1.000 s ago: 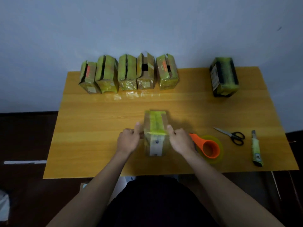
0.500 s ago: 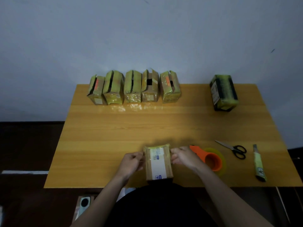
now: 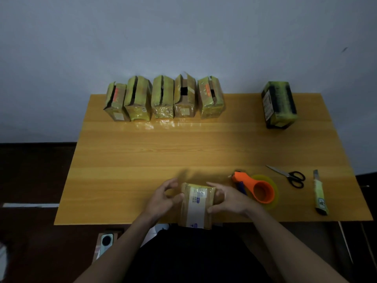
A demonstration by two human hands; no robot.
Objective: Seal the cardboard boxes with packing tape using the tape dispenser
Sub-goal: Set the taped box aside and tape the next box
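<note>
A small cardboard box (image 3: 196, 205) with a white label facing up lies at the table's front edge, partly over it. My right hand (image 3: 228, 199) grips its right side, with the fingers over the top and the thumb low on the side. Beside the box's left edge, my left hand (image 3: 163, 198) has its fingers loosely curled and only the thumb tip at the cardboard. The orange tape dispenser (image 3: 258, 189) with its yellowish roll lies just right of my right hand. A row of several taped boxes (image 3: 163, 98) stands at the back left.
One dark taped box (image 3: 279, 105) stands alone at the back right. Scissors (image 3: 289, 175) and a utility knife (image 3: 320, 194) lie right of the dispenser. The wooden table (image 3: 183, 148) stands against a grey wall. A phone (image 3: 106, 242) lies on the floor below.
The box has been tipped over from taped top up to label up and pulled to the front edge. My left hand has loosened from its side. The camera has tilted up.
</note>
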